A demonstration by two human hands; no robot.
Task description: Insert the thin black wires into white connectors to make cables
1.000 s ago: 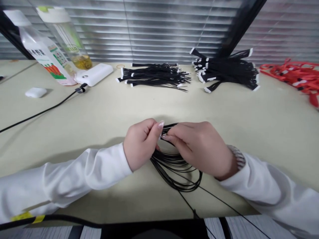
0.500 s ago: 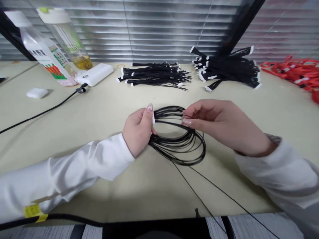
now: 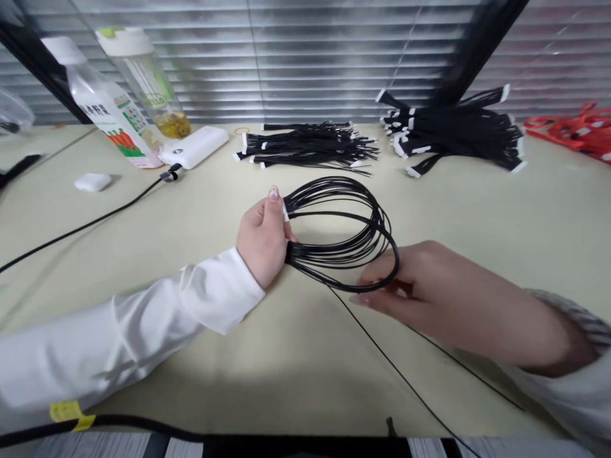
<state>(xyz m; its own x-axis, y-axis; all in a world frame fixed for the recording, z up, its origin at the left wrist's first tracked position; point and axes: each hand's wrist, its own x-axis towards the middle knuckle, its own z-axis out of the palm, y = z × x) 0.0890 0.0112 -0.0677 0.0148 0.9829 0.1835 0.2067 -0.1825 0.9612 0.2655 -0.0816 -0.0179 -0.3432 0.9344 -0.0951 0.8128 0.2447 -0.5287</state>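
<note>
My left hand (image 3: 265, 242) is closed on a looped bundle of thin black wires (image 3: 379, 224), its thumb on top by a small white connector (image 3: 286, 210). From this grip the wires curve out to the right and back in an open ring. My right hand (image 3: 429, 299) is at the ring's lower right, partly behind it, thumb and fingers pinched together on a thin black wire. One loose wire end (image 3: 396, 369) trails toward the table's front edge, and another (image 3: 470, 367) runs down right from under my right hand.
Black wire bundles with white connectors lie in two piles (image 3: 310, 145) (image 3: 458, 133) at the back. Red cables (image 3: 575, 130) are at the far right. On the left stand two bottles (image 3: 102, 105) (image 3: 143, 73), beside a white power bank (image 3: 198, 145) and a small white case (image 3: 93, 182).
My right hand has moved down and toward me, from the ring's upper side to its lower right. The ring now looks rounder and more raised. The left hand keeps its grip; the view has shifted slightly.
</note>
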